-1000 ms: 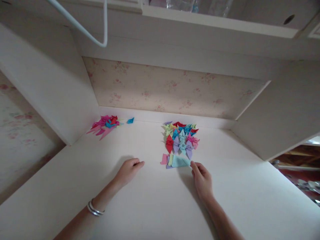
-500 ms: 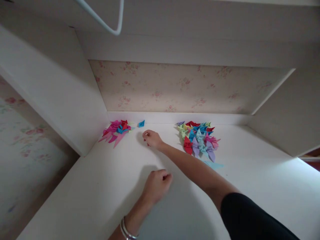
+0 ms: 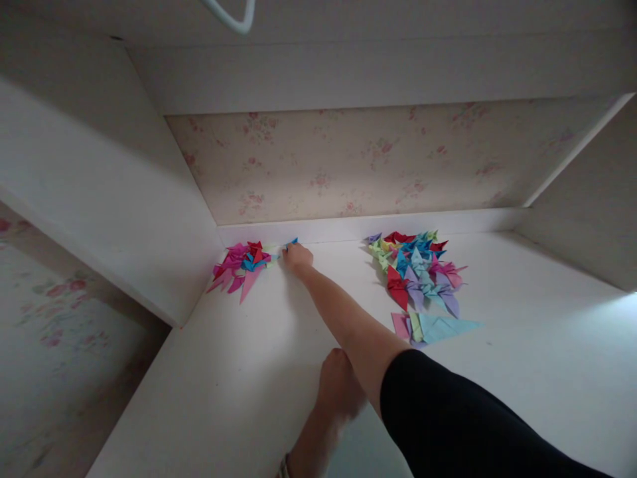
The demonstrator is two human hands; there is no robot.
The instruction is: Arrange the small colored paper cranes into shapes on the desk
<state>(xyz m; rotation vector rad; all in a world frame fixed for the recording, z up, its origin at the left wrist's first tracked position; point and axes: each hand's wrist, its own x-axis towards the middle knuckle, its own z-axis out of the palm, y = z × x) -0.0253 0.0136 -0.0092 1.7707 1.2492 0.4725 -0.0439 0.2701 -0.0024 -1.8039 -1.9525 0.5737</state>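
Note:
With its fingers closed, my right hand (image 3: 298,259) is at the back of the white surface, on a small blue folded-paper piece (image 3: 294,241). Only the tip of that piece shows past the fingers. Just left of this hand lies a pile of pink, red and blue origami cranes (image 3: 241,265). My left hand (image 3: 338,385) is curled into a fist nearer to me, partly behind my right forearm. Whatever its fingers may hold is hidden. A larger pile of many-coloured origami cranes (image 3: 418,269) lies to the right of my right arm.
Flat folded papers (image 3: 442,328) in light blue, green, purple and pink lie in front of the larger pile. White panels (image 3: 164,199) enclose the surface at the left and right, with a flowered wall behind. A white hook-shaped rod (image 3: 239,23) hangs overhead.
My right hand has moved a little back and closed on the blue paper piece. My left fist has shifted right, beneath my right forearm. The view has turned slightly, uncovering more flat papers.

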